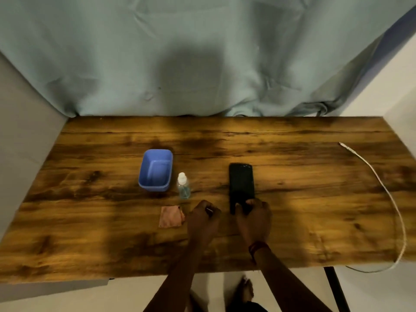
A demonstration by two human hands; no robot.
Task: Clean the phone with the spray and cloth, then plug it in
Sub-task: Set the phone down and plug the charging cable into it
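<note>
At the 6 o'clock end of the phone (pixel 241 183), lying flat near the middle of the counter (pixel 315 199), the right hand (pixel 253 218) grips it with curled fingers; the left hand (pixel 203 218) is curled at 3 o'clock of the cloth (pixel 171 216), and I cannot tell if it holds something. The slim spray bottle (pixel 184 186), about half full of bluish liquid, may fall if a reaching hand brushes it. The blue tub (pixel 145 167) at its 10 o'clock looks empty.

– Where are your hands?
– My right hand (pixel 253 216) grips the black phone (pixel 241 183) at its near end. My left hand (pixel 203 218) is curled just right of the pink cloth (pixel 171 216).
</note>
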